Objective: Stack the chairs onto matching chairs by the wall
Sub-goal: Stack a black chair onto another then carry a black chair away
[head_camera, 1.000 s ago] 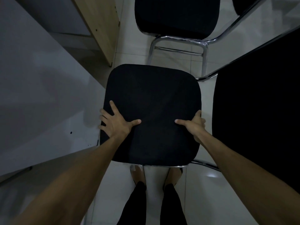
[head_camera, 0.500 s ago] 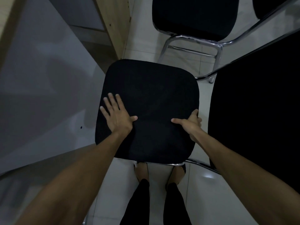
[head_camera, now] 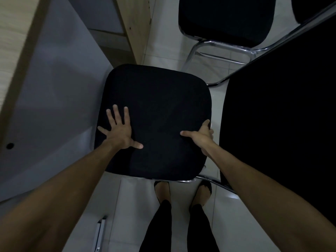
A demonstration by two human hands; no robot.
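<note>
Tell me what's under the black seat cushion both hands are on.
Below the seat cushion, only a strip of chrome frame shows at its near edge, with tiled floor and the person's feet beyond. The cushion hides everything else beneath it.

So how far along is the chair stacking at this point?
Nothing in view looks stacked yet. In hand: the nearest chair, with the left hand spread flat on its black seat and the right hand curled over the seat's right edge. It is hard to tell whether it is off the floor. Left to do: another chair stands ahead on the tiles, unstacked, and a dark seat sits to the right.
</note>
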